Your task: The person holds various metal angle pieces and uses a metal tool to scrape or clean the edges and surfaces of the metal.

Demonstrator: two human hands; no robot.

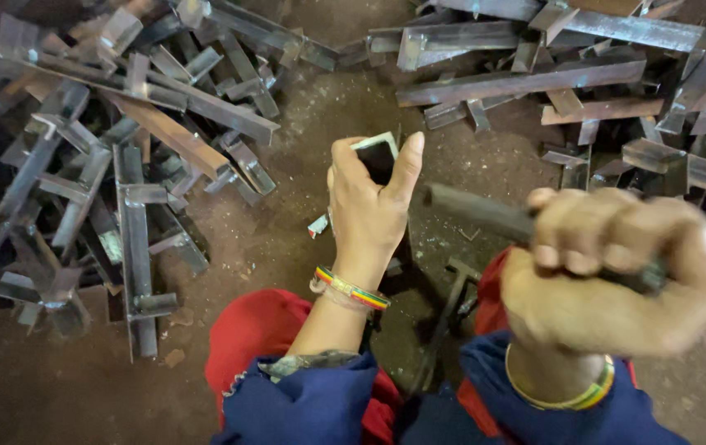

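Head view: left hand (367,206) clamps a small metal bracket (378,154) between thumb and fingers, upright above the dirt floor (287,239). Right hand (608,276), blurred, closes around a dark handle (476,210) just beside it. 2 heaps of steel offcuts (122,165) lie left and ahead.

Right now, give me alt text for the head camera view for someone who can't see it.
The left hand grips a small square-edged steel piece upright over a dirt floor, while the blurred right hand clutches a dark rod-like tool handle. Heaps of grey steel angle offcuts lie left and ahead.
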